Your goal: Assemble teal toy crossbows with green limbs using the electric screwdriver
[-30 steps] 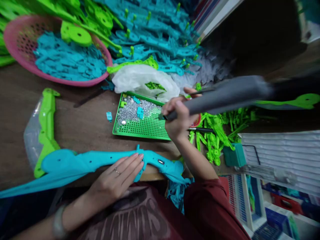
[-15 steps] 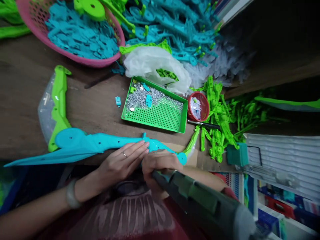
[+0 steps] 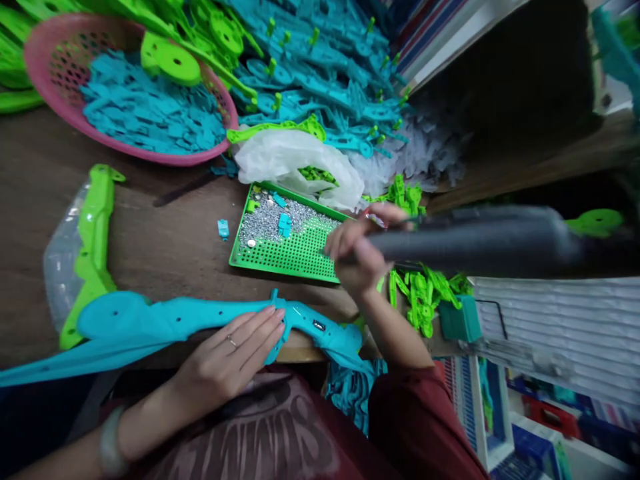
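Note:
My left hand lies flat, fingers stretched out together, on a turquoise plastic toy body at the table's front edge. To the left, a lime-green limb with a clear panel adjoins the body's rounded end. My right hand is wrapped around a dark, cylindrical electric screwdriver, blurred by motion. Its tip points left over the right part of a green perforated tray. Small silver screws and a few turquoise pieces lie in that tray.
A pink basket of turquoise pieces stands at back left. Turquoise parts are heaped behind a white plastic bag with green pieces. Green parts pile up at right, near a teal box. A turquoise clip lies left of the tray.
My right hand has lifted the screwdriver off the turquoise body and moved it forward to the tray. My left hand stays on the body. The view has shifted slightly.

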